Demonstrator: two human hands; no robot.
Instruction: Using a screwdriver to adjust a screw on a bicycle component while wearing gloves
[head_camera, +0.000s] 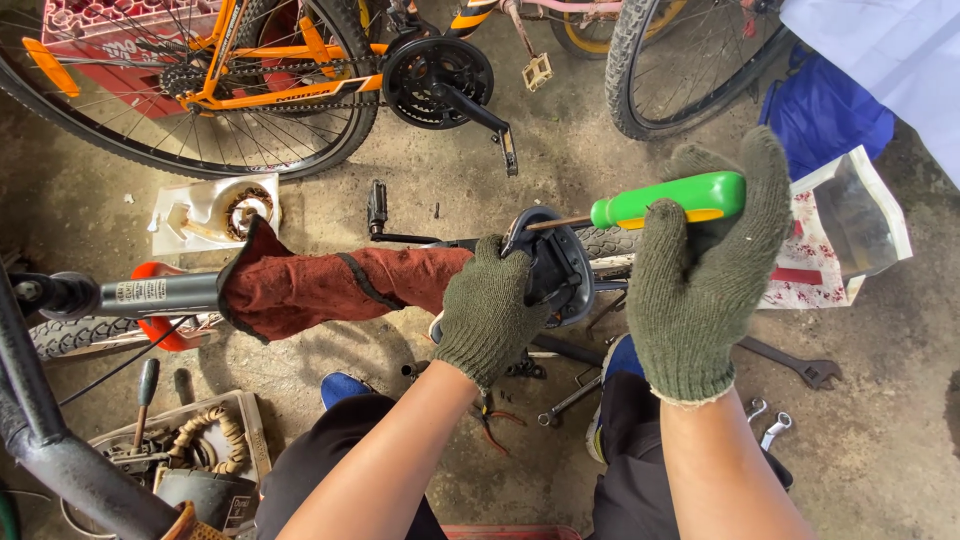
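Observation:
My right hand (700, 290), in a green knit glove, grips a screwdriver with a green and yellow handle (670, 200), its shaft pointing left. The tip meets a dark bicycle part (555, 262), perhaps a chain guard, at the centre. My left hand (488, 310), also gloved, clasps that part from the left. A reddish-brown cloth (320, 285) is wrapped around the grey frame tube (150, 292) that runs left from it. A knobby tyre (610, 240) shows behind the part.
An orange bicycle (260, 80) stands at the back left, another wheel (680, 60) at the back right. Wrenches (800, 365) and pliers (495, 415) lie on the concrete floor near my feet. A tool box (190, 450) sits lower left, a plastic bag (850, 230) at right.

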